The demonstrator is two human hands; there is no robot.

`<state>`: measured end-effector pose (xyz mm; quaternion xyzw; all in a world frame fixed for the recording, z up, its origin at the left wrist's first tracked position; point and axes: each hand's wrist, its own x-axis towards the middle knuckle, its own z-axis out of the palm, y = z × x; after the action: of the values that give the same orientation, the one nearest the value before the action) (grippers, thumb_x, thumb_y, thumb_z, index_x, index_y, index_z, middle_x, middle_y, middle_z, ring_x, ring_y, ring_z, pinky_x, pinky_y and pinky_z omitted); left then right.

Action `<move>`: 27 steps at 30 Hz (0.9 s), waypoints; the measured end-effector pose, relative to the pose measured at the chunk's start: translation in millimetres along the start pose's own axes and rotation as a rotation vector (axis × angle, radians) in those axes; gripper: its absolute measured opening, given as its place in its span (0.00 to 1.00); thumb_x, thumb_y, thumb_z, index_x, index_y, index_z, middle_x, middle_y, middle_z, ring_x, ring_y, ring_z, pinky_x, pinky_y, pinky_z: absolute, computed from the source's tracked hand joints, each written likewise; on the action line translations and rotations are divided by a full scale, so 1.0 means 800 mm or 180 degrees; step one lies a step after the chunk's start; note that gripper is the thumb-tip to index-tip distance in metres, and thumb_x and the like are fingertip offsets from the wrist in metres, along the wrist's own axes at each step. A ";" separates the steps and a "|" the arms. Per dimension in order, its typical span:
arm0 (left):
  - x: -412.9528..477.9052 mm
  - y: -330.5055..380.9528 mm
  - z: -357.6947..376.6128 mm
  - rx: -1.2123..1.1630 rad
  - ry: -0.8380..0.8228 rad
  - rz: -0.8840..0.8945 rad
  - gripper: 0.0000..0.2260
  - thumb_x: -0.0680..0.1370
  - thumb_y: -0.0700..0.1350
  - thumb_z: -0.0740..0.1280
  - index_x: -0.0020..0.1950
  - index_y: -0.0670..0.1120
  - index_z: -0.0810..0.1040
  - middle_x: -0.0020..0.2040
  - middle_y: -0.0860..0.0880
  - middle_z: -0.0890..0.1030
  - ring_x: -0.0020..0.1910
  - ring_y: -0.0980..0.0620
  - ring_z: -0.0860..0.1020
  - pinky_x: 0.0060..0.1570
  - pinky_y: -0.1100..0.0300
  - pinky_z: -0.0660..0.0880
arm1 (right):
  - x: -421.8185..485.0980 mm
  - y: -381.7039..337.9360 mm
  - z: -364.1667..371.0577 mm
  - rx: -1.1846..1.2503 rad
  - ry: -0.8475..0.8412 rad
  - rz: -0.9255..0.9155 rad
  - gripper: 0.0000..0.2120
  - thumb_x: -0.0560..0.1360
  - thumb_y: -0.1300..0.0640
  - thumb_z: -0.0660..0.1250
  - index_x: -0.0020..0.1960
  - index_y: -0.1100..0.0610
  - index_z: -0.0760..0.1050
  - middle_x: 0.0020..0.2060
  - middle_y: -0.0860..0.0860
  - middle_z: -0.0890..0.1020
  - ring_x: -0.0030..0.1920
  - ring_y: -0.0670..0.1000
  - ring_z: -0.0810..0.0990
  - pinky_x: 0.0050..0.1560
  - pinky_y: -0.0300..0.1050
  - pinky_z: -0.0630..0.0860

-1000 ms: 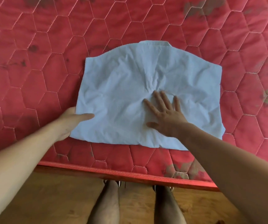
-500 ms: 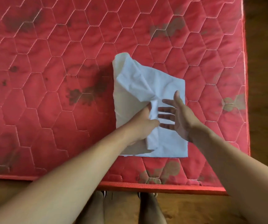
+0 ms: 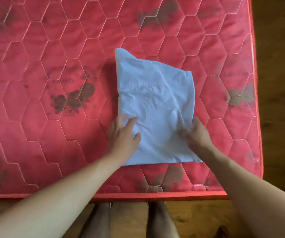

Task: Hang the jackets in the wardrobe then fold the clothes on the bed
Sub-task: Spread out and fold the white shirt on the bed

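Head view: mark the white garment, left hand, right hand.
white garment (image 3: 155, 103): head view, middle of the folded cloth.
left hand (image 3: 123, 136): head view, back of the hand.
right hand (image 3: 196, 134): head view, back of the hand.

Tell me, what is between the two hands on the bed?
The folded white shirt lies between the left hand and the right hand, flat on the red mattress. The head view shows it.

The red hexagon-quilted mattress (image 3: 35, 134) is taken up toward its right edge by a flat folded pale-blue cloth garment (image 3: 155, 100) — flanked by the left hand (image 3: 123, 134) and right hand (image 3: 197, 134). Broad bare quilting is seen toward the left and far edges.
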<state>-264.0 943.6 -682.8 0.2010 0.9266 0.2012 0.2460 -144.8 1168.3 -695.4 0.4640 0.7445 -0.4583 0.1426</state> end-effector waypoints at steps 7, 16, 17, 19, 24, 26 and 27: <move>0.018 -0.023 -0.010 -0.1652 0.0003 -0.1241 0.30 0.73 0.37 0.72 0.71 0.53 0.67 0.53 0.46 0.79 0.52 0.43 0.79 0.51 0.50 0.77 | 0.013 -0.032 -0.011 0.1307 -0.0480 0.0362 0.10 0.69 0.60 0.71 0.50 0.57 0.80 0.48 0.57 0.86 0.48 0.60 0.85 0.51 0.59 0.83; 0.009 -0.082 -0.046 -0.2121 -0.0348 -0.1794 0.27 0.76 0.35 0.70 0.71 0.53 0.68 0.51 0.49 0.83 0.50 0.48 0.83 0.52 0.49 0.81 | 0.012 -0.034 0.012 0.0294 -0.1045 0.0450 0.09 0.74 0.67 0.68 0.44 0.54 0.81 0.40 0.52 0.84 0.38 0.50 0.85 0.32 0.41 0.77; 0.003 -0.088 -0.047 -0.1711 -0.0413 -0.1671 0.29 0.76 0.37 0.71 0.74 0.52 0.66 0.53 0.47 0.82 0.51 0.47 0.82 0.52 0.49 0.80 | 0.007 -0.035 0.018 -0.0392 -0.0788 0.0257 0.05 0.74 0.61 0.69 0.47 0.52 0.78 0.42 0.51 0.82 0.42 0.53 0.83 0.35 0.44 0.76; -0.004 -0.094 -0.047 -0.0839 -0.0165 -0.1112 0.33 0.75 0.39 0.71 0.78 0.51 0.63 0.61 0.45 0.76 0.58 0.45 0.76 0.60 0.53 0.74 | -0.008 -0.036 0.030 -0.1260 -0.0076 -0.0265 0.18 0.73 0.54 0.70 0.60 0.54 0.70 0.49 0.54 0.78 0.50 0.62 0.78 0.43 0.53 0.76; 0.023 -0.079 -0.039 0.0593 0.0308 0.0626 0.34 0.79 0.51 0.65 0.82 0.52 0.55 0.82 0.39 0.47 0.81 0.38 0.48 0.77 0.39 0.55 | -0.024 -0.053 0.066 -0.2073 0.0435 -0.1500 0.38 0.78 0.42 0.65 0.82 0.49 0.52 0.81 0.60 0.53 0.80 0.64 0.52 0.74 0.69 0.58; 0.040 -0.079 -0.026 0.1224 0.0057 0.0839 0.34 0.80 0.59 0.58 0.83 0.55 0.48 0.83 0.41 0.41 0.82 0.41 0.41 0.77 0.37 0.51 | -0.018 -0.053 0.087 -0.2564 -0.0012 -0.1658 0.37 0.81 0.35 0.56 0.83 0.44 0.43 0.83 0.55 0.41 0.82 0.60 0.39 0.76 0.71 0.47; 0.049 -0.083 -0.020 0.1475 -0.0148 0.0868 0.34 0.81 0.61 0.55 0.83 0.57 0.42 0.83 0.42 0.38 0.82 0.43 0.38 0.78 0.37 0.48 | -0.014 -0.049 0.097 -0.2759 -0.0207 -0.1666 0.37 0.81 0.33 0.51 0.83 0.43 0.38 0.82 0.53 0.36 0.81 0.59 0.34 0.77 0.72 0.44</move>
<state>-322.0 902.0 -716.0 0.3795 0.9064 0.0103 0.1852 -187.8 1092.5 -708.3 0.1455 0.9528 -0.1418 0.2255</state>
